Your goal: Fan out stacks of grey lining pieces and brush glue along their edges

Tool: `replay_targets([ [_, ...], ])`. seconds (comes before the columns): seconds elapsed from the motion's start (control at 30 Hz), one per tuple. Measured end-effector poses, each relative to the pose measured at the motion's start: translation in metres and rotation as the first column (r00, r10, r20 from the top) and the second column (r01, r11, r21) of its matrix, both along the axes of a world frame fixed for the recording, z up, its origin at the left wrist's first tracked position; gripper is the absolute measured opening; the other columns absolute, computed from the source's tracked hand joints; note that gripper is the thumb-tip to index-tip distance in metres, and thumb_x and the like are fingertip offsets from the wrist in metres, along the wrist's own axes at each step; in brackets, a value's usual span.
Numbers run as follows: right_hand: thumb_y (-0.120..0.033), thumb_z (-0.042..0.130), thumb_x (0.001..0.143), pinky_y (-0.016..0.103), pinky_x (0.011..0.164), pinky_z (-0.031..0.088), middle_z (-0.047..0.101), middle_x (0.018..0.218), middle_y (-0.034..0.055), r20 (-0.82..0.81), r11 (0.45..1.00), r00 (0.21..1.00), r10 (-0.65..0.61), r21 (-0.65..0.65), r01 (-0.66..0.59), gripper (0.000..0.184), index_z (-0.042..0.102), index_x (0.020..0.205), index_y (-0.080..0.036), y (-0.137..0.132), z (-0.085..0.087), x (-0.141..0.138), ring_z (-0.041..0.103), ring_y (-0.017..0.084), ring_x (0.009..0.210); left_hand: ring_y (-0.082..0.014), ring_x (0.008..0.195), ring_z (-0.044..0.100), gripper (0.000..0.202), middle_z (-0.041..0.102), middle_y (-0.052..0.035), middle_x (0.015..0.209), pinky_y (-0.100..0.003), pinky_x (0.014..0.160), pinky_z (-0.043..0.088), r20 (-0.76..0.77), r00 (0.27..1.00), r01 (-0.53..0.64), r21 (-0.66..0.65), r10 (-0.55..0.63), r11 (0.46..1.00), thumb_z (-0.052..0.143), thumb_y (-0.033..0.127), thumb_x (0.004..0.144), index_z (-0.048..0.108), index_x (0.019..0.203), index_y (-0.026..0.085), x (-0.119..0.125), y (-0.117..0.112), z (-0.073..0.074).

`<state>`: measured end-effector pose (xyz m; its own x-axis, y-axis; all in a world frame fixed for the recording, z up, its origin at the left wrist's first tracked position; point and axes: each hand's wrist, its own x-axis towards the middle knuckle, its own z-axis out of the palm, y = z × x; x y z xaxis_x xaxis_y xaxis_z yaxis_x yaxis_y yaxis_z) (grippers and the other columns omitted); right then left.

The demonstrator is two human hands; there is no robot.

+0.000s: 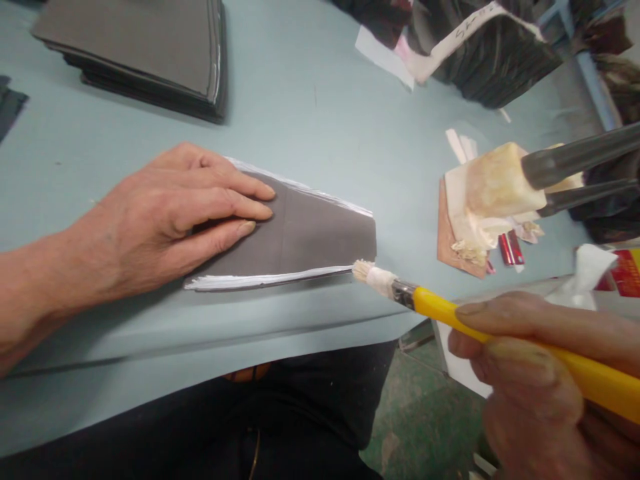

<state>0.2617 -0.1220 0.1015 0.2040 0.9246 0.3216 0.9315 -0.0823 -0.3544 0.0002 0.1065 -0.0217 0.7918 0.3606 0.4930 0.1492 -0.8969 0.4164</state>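
Under my left hand lies a thin stack of dark grey tapered sheets, with whitish edges along both long sides. My left fingers are stretched out and press flat on its wide end. My right hand grips the yellow handle of a brush. The brush's pale bristles touch or sit just off the near right corner of the stack; I cannot tell which. White material is wrapped round the brush below its metal band.
A thick stack of dark grey sheets stands at the back left. On the right are a cream block-like container with dark handles, a brown board and red batteries. A dark bundle with a written white strip sits behind.
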Motion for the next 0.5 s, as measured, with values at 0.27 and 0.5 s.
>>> replay_targets([
  [0.27,-0.029,0.068,0.104,0.02,0.062,0.059,0.074,0.079,-0.0043,0.018,0.985,0.985,0.17,-0.021,-0.17,0.007,0.075,0.102,-0.028,0.026,-0.016,0.005,0.067,0.01,0.057,-0.0269,0.124,0.069,0.028,0.077,-0.0062,0.139,-0.045,0.11,0.05,-0.011,1.0,-0.014,-0.023,0.014,1.0,0.059,0.024,0.107,0.077,0.128,0.02,0.001,-0.003,0.002],
  [0.5,-0.039,0.072,0.103,0.018,0.046,0.048,0.072,0.073,-0.0014,0.107,1.0,0.994,0.003,-0.005,-0.003,0.014,0.078,0.101,-0.026,0.017,-0.013,0.034,0.065,0.01,0.053,-0.0249,0.125,0.069,0.028,0.077,0.0017,0.14,-0.044,0.113,0.049,-0.019,0.998,-0.055,-0.07,0.053,0.996,0.061,0.029,0.106,0.076,0.13,0.029,0.0,-0.003,-0.002],
])
